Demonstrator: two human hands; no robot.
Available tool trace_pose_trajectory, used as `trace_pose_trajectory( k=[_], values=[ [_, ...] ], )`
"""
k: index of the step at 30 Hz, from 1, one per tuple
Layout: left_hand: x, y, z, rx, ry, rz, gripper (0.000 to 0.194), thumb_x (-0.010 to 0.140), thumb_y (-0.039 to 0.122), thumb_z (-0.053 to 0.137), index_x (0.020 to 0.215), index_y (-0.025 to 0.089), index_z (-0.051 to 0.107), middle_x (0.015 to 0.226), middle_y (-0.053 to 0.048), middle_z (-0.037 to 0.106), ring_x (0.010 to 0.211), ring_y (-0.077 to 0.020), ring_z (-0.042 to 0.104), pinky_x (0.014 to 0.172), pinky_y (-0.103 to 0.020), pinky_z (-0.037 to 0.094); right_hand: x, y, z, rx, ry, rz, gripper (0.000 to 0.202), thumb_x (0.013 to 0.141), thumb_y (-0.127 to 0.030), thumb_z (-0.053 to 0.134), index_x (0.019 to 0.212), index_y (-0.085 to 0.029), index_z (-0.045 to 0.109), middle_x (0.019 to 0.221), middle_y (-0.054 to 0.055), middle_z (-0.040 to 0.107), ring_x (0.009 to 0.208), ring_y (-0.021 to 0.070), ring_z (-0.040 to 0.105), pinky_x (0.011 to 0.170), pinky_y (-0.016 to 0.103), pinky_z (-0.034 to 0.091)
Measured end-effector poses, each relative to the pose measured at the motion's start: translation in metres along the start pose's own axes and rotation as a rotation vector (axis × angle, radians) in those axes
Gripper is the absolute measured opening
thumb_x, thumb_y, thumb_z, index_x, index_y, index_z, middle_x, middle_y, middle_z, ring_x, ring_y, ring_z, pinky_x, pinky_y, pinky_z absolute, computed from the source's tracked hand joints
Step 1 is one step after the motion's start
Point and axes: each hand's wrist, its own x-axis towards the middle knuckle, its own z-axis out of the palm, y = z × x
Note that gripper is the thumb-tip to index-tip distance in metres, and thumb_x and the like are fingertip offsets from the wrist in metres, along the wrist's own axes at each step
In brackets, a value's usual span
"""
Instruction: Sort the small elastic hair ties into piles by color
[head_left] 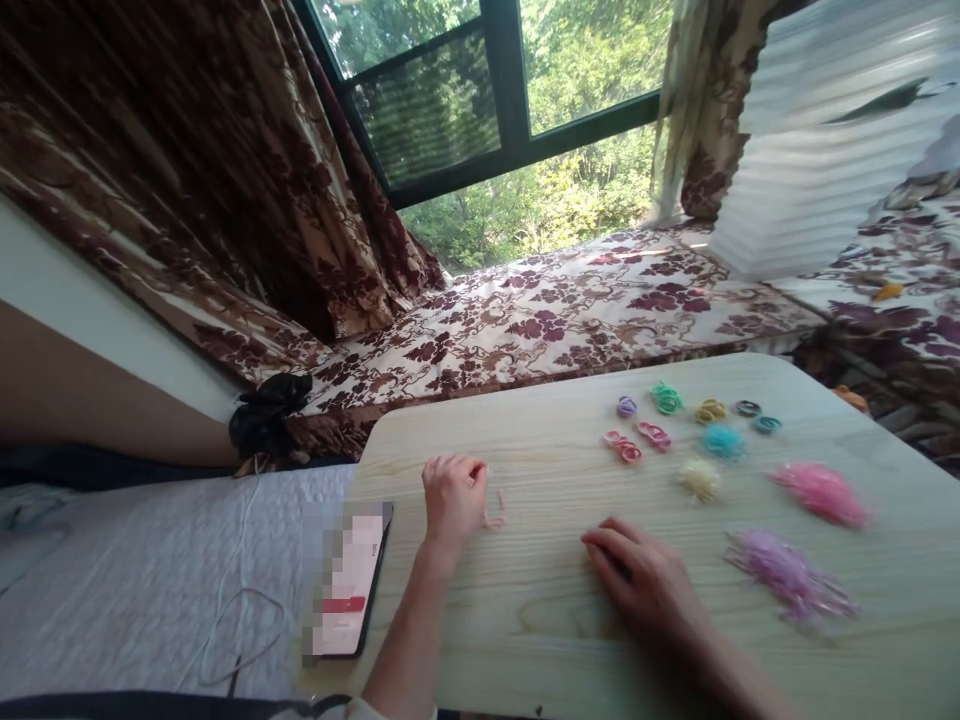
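Note:
My left hand is over the left part of the wooden table, its fingers curled in and pressed together. Whatever is between those fingertips is hidden. Right beside it lie a few small pale pink pieces. Farther right, my right hand is low over the tabletop, slightly blurred, with bent fingers drawn together; I cannot make out anything in them. Beyond it are loose piles of thin strands: a lilac pile, a pink pile, a cream pile and a light blue pile.
Small looped bands, including a green bunch and a red pair, lie at the back of the table. A phone rests at its left edge. Behind are a floral-covered ledge and a window.

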Motion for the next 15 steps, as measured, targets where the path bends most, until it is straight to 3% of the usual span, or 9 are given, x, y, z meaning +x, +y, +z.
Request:
trace_pose_trajectory(
  k=[6, 11, 15],
  values=[
    [-0.015, 0.006, 0.003, 0.011, 0.007, 0.085, 0.018, 0.084, 0.014, 0.059, 0.073, 0.024, 0.070, 0.081, -0.001, 0.073, 0.088, -0.0201, 0.062, 0.110, -0.049, 0.030, 0.015, -0.016, 0.001, -0.013, -0.092, 0.088, 0.030, 0.091, -0.027, 0.042, 0.090, -0.022, 0.072, 0.085, 0.005, 0.071, 0.072, 0.0164, 0.066, 0.066, 0.028, 0.049],
    [-0.020, 0.006, -0.003, 0.012, 0.041, 0.124, 0.015, 0.084, 0.015, 0.061, 0.072, 0.023, 0.067, 0.081, 0.000, 0.073, 0.088, -0.0207, 0.062, 0.109, -0.049, 0.032, 0.074, -0.041, 0.029, 0.052, -0.158, 0.138, 0.032, 0.090, -0.025, 0.045, 0.109, -0.020, 0.070, 0.099, 0.007, 0.073, 0.078, 0.0166, 0.067, 0.073, 0.029, 0.049],
    [-0.023, 0.003, -0.011, -0.002, 0.073, 0.128, 0.014, 0.082, 0.012, 0.063, 0.075, 0.024, 0.067, 0.083, 0.000, 0.073, 0.091, -0.0216, 0.062, 0.105, -0.047, 0.036, 0.107, -0.052, 0.050, 0.113, -0.242, 0.140, 0.033, 0.085, -0.019, 0.052, 0.112, -0.020, 0.070, 0.088, 0.003, 0.075, 0.076, 0.0147, 0.067, 0.072, 0.025, 0.048]
  ],
)
